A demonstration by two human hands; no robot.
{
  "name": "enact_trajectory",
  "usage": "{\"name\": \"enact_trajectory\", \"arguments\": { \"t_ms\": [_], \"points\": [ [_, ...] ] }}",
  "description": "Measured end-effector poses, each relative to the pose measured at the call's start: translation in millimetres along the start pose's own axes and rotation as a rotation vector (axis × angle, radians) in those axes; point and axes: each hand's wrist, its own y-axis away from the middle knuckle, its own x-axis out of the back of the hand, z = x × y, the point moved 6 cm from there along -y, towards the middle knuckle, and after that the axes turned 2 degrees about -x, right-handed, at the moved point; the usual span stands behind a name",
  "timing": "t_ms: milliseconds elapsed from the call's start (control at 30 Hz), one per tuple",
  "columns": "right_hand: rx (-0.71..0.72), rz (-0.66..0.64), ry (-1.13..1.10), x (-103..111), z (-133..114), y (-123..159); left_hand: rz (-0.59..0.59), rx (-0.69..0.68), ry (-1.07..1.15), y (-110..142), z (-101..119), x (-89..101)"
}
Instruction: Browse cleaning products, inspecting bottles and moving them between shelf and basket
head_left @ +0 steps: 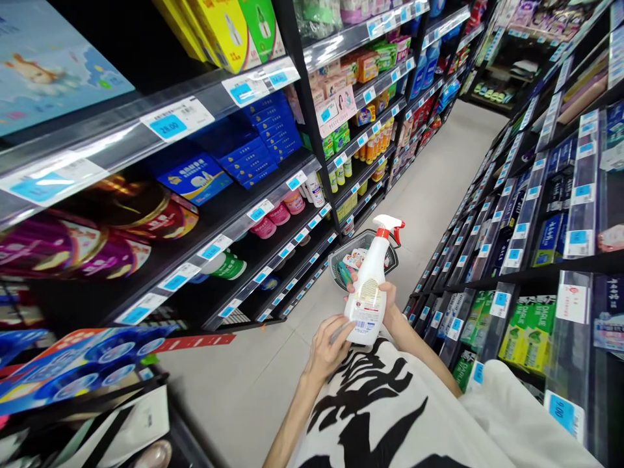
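Observation:
In front of my body is a white spray bottle (369, 286) with a red collar and a red-and-white trigger head. Its printed label, with a barcode low down, faces me, and the bottle leans slightly to the right. My right hand (389, 304) wraps round it from behind, the thumb on the right side and fingertips showing at the left. Against the lower left side press the bent fingers of my left hand (327, 341). Beyond the bottle, a grey shopping basket (336, 268) stands on the floor with several packaged goods inside, partly hidden by the bottle.
Shelves (273, 195) of boxed and bottled goods with blue price tags line my left. Shelving with toothpaste boxes (529, 331) runs close along my right. A tiled floor (439, 156) leads away between them. A display of blue packs (88, 364) juts out at the lower left.

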Motion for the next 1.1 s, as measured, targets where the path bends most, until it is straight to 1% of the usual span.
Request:
{"name": "enact_trajectory", "arguments": {
  "t_ms": [133,333,433,600,733,867,933,1100],
  "points": [
    [0.007,0.002,0.045,1,0,3,0.001,0.011,0.01,4,-1,-0.8],
    [-0.015,0.085,0.084,7,3,6,-0.008,-0.005,0.017,4,2,-2.0],
    [-0.018,0.1,0.085,9,5,7,-0.002,-0.005,0.015,3,4,-1.2],
    [-0.026,0.053,0.06,8,7,7,0.006,0.003,0.008,5,4,0.3],
    [-0.043,0.002,0.043,1,9,5,0.003,0.015,-0.012,10,3,-0.5],
    [-0.06,-0.011,0.027,-4,10,4,0.005,0.04,-0.026,14,2,-1.1],
    [-0.071,0.004,0.028,-2,11,4,0.005,0.046,-0.026,15,2,-1.0],
    [-0.065,0.07,0.002,12,10,1,-0.011,0.051,-0.039,14,3,-0.5]
  ]
}}
